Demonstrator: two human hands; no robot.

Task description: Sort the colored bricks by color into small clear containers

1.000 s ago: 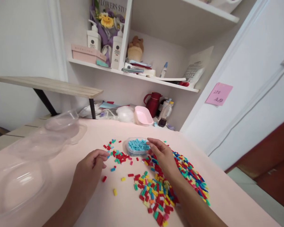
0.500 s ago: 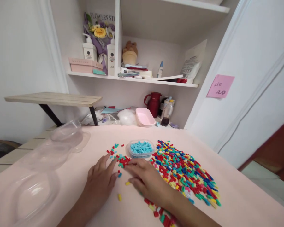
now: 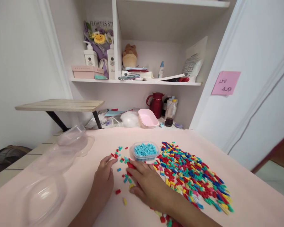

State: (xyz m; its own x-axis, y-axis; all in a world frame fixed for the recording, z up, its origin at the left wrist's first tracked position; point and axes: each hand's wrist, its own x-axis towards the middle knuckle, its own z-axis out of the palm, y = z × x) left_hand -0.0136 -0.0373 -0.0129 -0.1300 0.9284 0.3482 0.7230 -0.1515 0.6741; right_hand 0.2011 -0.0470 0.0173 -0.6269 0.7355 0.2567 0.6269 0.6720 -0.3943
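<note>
Head view: left hand [image 3: 101, 179], fingers are curving loosely; right hand [image 3: 151, 186], fingers are spreading over red bricks [image 3: 130, 165] near the blue-brick tub [image 3: 145, 158] on the worktop [image 3: 113, 214], a wide sweep possibly spilling it.

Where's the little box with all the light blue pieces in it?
In the head view, the light blue pieces' clear box sits mid-table, just beyond the right hand and left of the big colourful pile.
</note>
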